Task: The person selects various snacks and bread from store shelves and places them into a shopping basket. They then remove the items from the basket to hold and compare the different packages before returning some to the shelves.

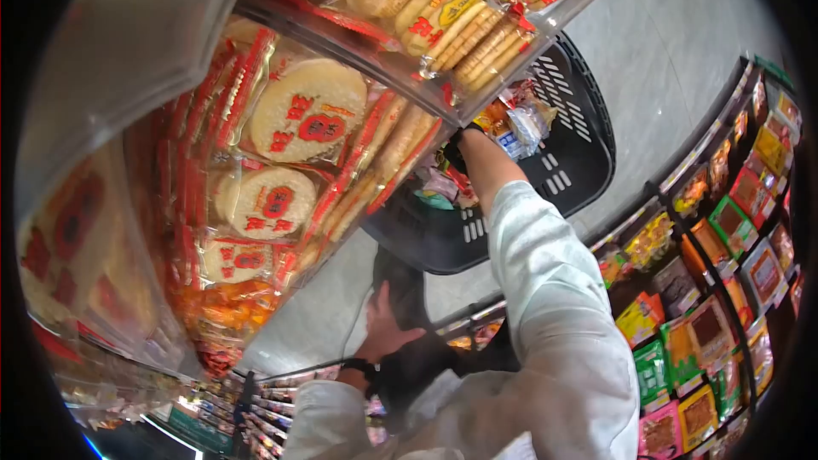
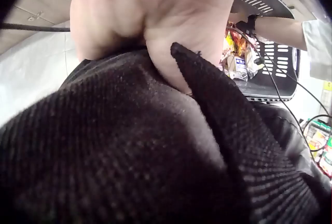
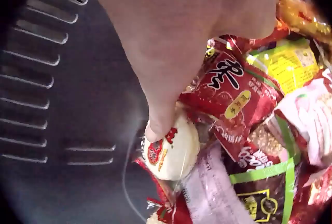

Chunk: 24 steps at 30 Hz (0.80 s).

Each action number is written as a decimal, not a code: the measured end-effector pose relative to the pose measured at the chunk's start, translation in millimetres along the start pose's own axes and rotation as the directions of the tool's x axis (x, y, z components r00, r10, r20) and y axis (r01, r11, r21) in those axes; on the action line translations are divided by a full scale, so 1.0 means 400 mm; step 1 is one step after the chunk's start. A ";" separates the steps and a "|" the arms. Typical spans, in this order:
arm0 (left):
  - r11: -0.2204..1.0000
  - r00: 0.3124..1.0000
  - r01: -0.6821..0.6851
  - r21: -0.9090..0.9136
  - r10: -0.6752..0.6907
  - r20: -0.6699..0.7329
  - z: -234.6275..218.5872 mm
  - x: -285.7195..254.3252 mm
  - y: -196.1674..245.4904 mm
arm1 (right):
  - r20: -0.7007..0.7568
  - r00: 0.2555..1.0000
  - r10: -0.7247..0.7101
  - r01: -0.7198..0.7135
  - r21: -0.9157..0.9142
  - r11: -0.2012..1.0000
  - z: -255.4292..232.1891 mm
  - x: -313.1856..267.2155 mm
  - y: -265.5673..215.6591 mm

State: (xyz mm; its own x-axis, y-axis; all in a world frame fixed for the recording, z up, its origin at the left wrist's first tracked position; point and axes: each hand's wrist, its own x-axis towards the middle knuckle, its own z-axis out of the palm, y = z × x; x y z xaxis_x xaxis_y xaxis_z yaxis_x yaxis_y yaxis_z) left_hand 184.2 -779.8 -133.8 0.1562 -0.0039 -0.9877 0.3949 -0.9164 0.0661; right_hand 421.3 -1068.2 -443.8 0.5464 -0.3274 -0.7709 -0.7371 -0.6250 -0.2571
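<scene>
My right hand (image 3: 181,42) is down inside the black basket (image 3: 78,115), its thumb on a round white rice cracker packet (image 3: 179,154) with red print; its other fingers are hidden. Beside that packet lie a red snack bag (image 3: 233,97) and a yellow one (image 3: 290,66). In the head view a shelf corner partly covers this hand. My left hand (image 1: 388,324) hangs below the shelf with fingers spread and nothing in it. In the left wrist view that hand (image 2: 155,16) shows beside black ribbed fabric (image 2: 104,146).
Clear shelf bins of large rice cracker packs (image 1: 307,111) rise at the left, one corner reaching over the basket (image 1: 588,111). Racks of colourful snack bags (image 1: 707,332) stand at the right. Grey floor tiles (image 1: 682,25) lie around the basket. A thin cable (image 2: 277,86) crosses the left wrist view.
</scene>
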 end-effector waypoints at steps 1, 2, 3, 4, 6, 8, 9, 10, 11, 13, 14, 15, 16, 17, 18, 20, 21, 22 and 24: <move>1.000 1.000 0.006 0.000 -0.006 0.019 0.009 -0.024 -0.010 | -0.008 1.000 0.021 -0.021 -0.014 1.000 -0.002 -0.007 0.022; 0.999 0.999 -0.053 -0.004 0.053 -0.008 0.015 -0.019 -0.027 | 0.062 0.997 0.037 -0.033 -0.072 0.997 -0.013 0.010 0.032; 0.999 0.999 -0.042 -0.024 0.042 0.000 0.021 -0.027 -0.020 | 0.083 0.996 0.038 -0.028 -0.109 0.994 -0.026 -0.007 0.032; 0.998 0.999 -0.045 -0.032 0.045 0.003 0.009 -0.021 -0.014 | 0.089 0.995 0.042 -0.029 -0.137 0.990 -0.041 -0.020 0.019; 0.997 0.999 -0.049 -0.057 0.051 0.019 -0.005 -0.014 -0.010 | 0.102 0.994 0.045 -0.026 -0.181 0.983 -0.025 -0.014 0.028; 0.999 0.998 -0.046 -0.026 0.047 0.036 -0.017 -0.010 0.006 | 0.206 0.978 0.018 0.023 -0.196 0.980 -0.022 -0.027 0.027; 0.999 0.998 -0.038 -0.014 0.038 0.047 -0.019 -0.013 0.018 | 0.264 0.964 0.007 0.049 -0.205 0.977 -0.023 -0.049 0.023; 1.000 0.999 -0.029 0.001 0.029 0.041 -0.025 -0.016 0.037 | 0.317 0.948 0.012 0.068 -0.242 0.968 -0.034 -0.072 0.011; 1.000 0.999 -0.016 0.018 0.015 0.037 -0.032 -0.025 0.055 | 0.374 0.927 0.023 0.088 -0.277 0.957 -0.040 -0.102 -0.003; 1.000 1.000 -0.004 0.021 0.004 0.031 -0.033 -0.026 0.055 | 0.407 0.912 0.048 0.084 -0.301 0.950 -0.033 -0.155 -0.032; 1.000 1.000 -0.005 0.011 0.005 0.030 -0.025 -0.023 0.040 | 0.386 0.920 0.064 0.055 -0.290 0.955 -0.027 -0.181 -0.040; 1.000 0.999 -0.005 0.005 0.005 0.034 -0.024 -0.025 0.035 | 0.367 0.926 0.086 0.020 -0.277 0.961 -0.018 -0.201 -0.043; 1.000 0.999 0.005 0.006 -0.006 0.041 -0.018 -0.027 0.030 | 0.320 0.942 0.098 -0.020 -0.237 0.971 0.007 -0.206 -0.039; 1.000 0.999 0.016 0.006 -0.017 0.045 -0.009 -0.026 0.027 | 0.279 0.956 0.086 -0.029 -0.201 0.979 0.031 -0.212 -0.031; 1.000 0.999 0.027 0.006 -0.027 0.047 -0.005 -0.025 0.028 | 0.235 0.969 0.074 -0.036 -0.163 0.986 0.053 -0.218 -0.022; 1.000 0.999 0.017 0.001 -0.017 0.034 0.001 -0.024 0.022 | 0.190 0.981 0.037 -0.005 -0.166 0.986 0.122 -0.211 -0.005; 1.000 1.000 0.012 -0.002 -0.012 0.029 0.004 -0.025 0.020 | 0.191 0.981 0.014 0.027 -0.209 0.978 0.182 -0.199 0.012; 1.000 0.999 0.020 0.009 -0.021 0.029 0.006 -0.026 0.025 | 0.198 0.980 -0.006 0.057 -0.253 0.966 0.201 -0.215 0.010; 0.998 0.999 0.043 0.036 -0.044 0.031 -0.002 -0.026 0.025 | 0.147 0.985 -0.094 0.134 -0.292 0.947 0.207 -0.287 0.015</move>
State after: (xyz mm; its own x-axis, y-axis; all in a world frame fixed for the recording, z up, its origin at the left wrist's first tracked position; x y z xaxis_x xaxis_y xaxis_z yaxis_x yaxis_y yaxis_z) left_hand 187.5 -788.7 -122.7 0.1105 0.0236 -0.9936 0.3685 -0.9294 0.0189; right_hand 321.3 -975.6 -405.1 0.5490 -0.1593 -0.8205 -0.5085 -0.8428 -0.1766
